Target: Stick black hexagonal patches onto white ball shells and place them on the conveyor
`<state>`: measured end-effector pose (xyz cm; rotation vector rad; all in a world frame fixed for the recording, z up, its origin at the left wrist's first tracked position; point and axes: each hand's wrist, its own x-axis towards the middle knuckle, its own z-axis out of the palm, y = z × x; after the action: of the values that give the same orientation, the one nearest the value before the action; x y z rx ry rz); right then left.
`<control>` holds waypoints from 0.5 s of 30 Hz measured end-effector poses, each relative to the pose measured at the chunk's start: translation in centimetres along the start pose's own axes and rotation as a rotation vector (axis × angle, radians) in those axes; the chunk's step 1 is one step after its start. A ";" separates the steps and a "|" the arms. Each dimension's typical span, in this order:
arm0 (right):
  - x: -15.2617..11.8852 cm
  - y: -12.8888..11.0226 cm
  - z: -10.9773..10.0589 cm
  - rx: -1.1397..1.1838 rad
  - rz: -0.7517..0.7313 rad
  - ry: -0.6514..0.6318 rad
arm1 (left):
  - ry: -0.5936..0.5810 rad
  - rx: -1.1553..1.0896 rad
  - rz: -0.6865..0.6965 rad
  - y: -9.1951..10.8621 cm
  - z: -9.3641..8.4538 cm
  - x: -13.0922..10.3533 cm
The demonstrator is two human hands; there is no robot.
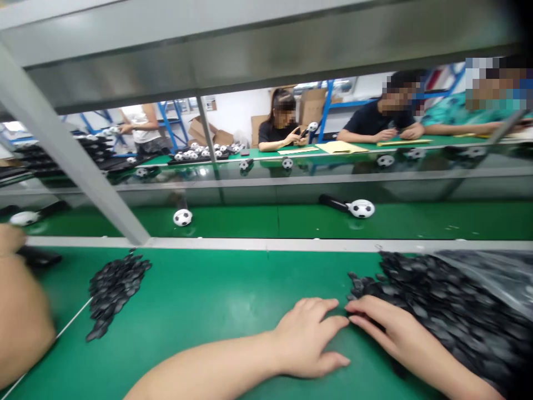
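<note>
My left hand [310, 339] is low over the green tabletop [233, 294], palm down, fingers spread with nothing visible in them. Its fingertips almost meet those of my right hand [391, 328]. The right thumb and forefinger come together in a pinch beside a large heap of small flat black pieces [453, 311]. Whatever sits between those fingertips, if anything, is too small to make out. A smaller pile of similar black pieces [116, 289] lies to the left on the same surface.
Clear plastic bagging [495, 278] covers part of the large heap. Beyond a pale rail [250, 243], a green belt carries football-topped black-handled items [361, 209]. A slanted metal post [100, 189] stands at left. Another person's arm [25, 322] reaches in there; several co-workers sit opposite.
</note>
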<state>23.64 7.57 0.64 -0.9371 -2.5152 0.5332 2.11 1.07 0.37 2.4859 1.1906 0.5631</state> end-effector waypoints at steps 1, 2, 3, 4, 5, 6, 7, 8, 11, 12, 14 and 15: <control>0.0 -0.3 -0.2 0.010 0.021 -0.017 | -0.015 -0.007 -0.007 0.0 -0.1 0.0; 0.1 -0.7 -0.3 0.018 0.038 -0.030 | -0.033 -0.014 -0.013 0.1 -0.3 0.1; 0.1 -1.0 -0.5 0.021 0.052 -0.040 | -0.052 -0.019 -0.020 0.1 -0.5 0.1; 0.2 -1.2 -0.6 0.021 0.062 -0.046 | -0.071 -0.022 -0.029 0.2 -0.6 0.2; 0.2 -1.4 -0.8 0.017 0.068 -0.049 | -0.088 -0.025 -0.041 0.3 -0.8 0.2; 0.2 -1.5 -0.8 0.012 0.073 -0.048 | -0.103 -0.025 -0.051 0.4 -0.9 0.3; 0.2 -1.7 -0.9 0.006 0.076 -0.047 | -0.115 -0.023 -0.058 0.4 -1.0 0.3; 0.2 -1.7 -0.9 0.000 0.079 -0.043 | -0.123 -0.021 -0.061 0.5 -1.0 0.3; 0.2 -1.8 -0.9 -0.009 0.081 -0.032 | -0.134 -0.003 -0.049 0.3 -0.7 0.3; 0.2 -1.8 -0.9 -0.009 0.080 -0.028 | -0.136 0.005 -0.044 0.2 -0.5 0.3; 0.2 -1.8 -0.9 -0.009 0.080 -0.020 | -0.140 0.019 -0.037 -0.1 -0.2 0.4; 0.2 -1.7 -0.9 -0.011 0.080 -0.017 | -0.142 0.025 -0.033 -0.3 0.0 0.4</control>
<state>23.03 6.71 2.29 -1.0444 -2.5066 0.5548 2.12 1.59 0.34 2.4760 1.1877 0.3591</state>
